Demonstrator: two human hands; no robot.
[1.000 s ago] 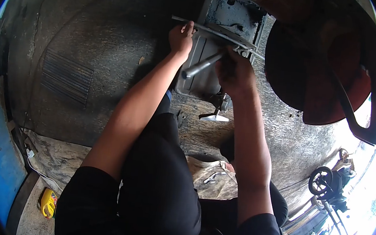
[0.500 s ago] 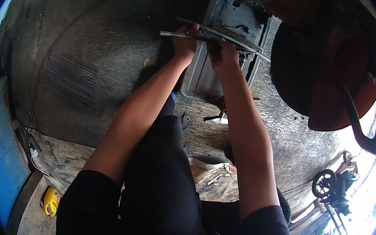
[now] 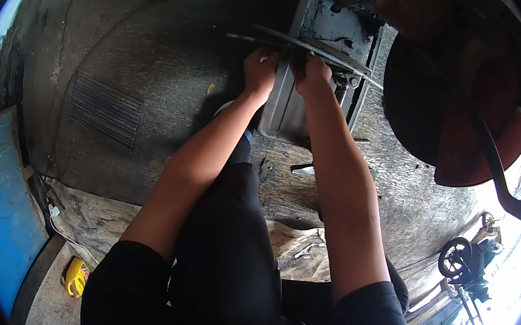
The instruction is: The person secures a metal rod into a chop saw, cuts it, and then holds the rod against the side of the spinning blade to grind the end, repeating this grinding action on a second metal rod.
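Fingers of the left hand [image 3: 260, 73] and right hand [image 3: 313, 76] curl, holds impossible to tell; just beyond them, a bar [image 3: 338, 59] slants left to right, nearer the right hand.

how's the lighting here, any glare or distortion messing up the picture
Head view: daylight glare washes out the right edge beside the black motorbike; head view: shadow swallows detail on the large, rounded dark-red-and-black guard; head view: the round lens border blackens the corners and crops the scuffed blue panel.
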